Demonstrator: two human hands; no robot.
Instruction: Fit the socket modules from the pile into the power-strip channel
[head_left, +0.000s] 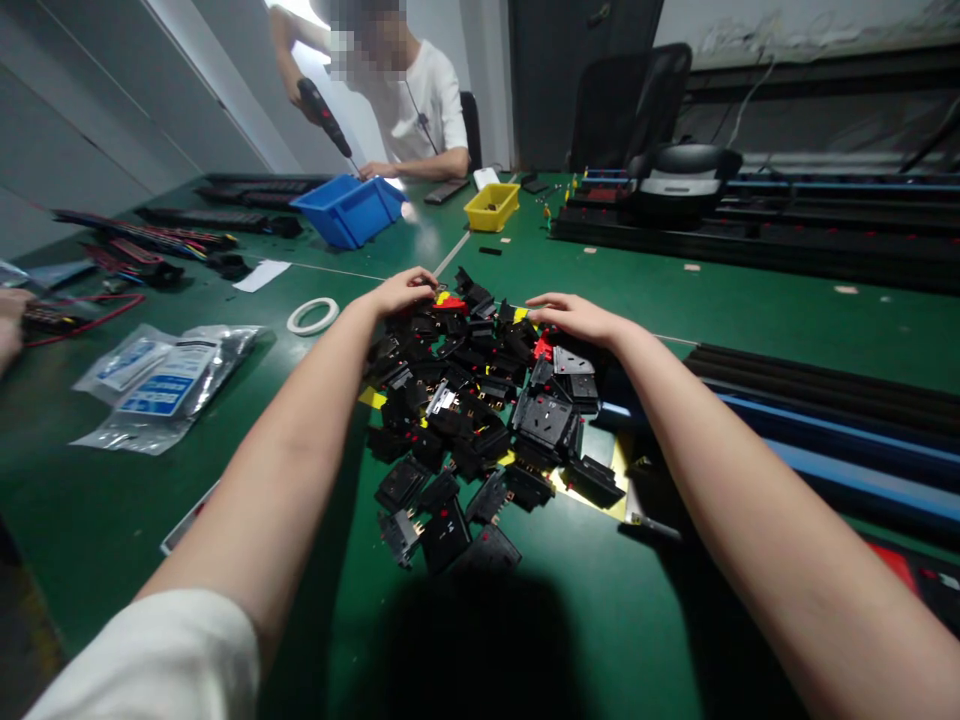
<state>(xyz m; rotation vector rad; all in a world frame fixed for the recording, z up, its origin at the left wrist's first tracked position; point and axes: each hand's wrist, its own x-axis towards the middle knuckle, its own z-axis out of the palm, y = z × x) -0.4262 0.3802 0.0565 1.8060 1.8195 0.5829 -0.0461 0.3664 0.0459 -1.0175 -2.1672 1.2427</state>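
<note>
A heap of black plastic connector-like parts (465,430) lies on the green table, several of them with metal contacts and small red or yellow bits. At the far left edge of the heap is my left hand (405,292), fingers loosely bent and apart, tips beside a red and yellow piece (450,303). My right hand (577,318) rests over the far right edge, palm down with fingers stretched out, near a red piece (544,346). Neither hand visibly grips a part. Under the heap's right side a yellow-edged sheet (619,470) shows.
Across the table a person (427,100) holds a power screwdriver (322,115) over a blue bin (349,212). Nearby are a yellow bin (493,207), a tape roll (313,317) and plastic bags (169,375). Long black rails (840,430) lie right; wired strips (142,240) lie left.
</note>
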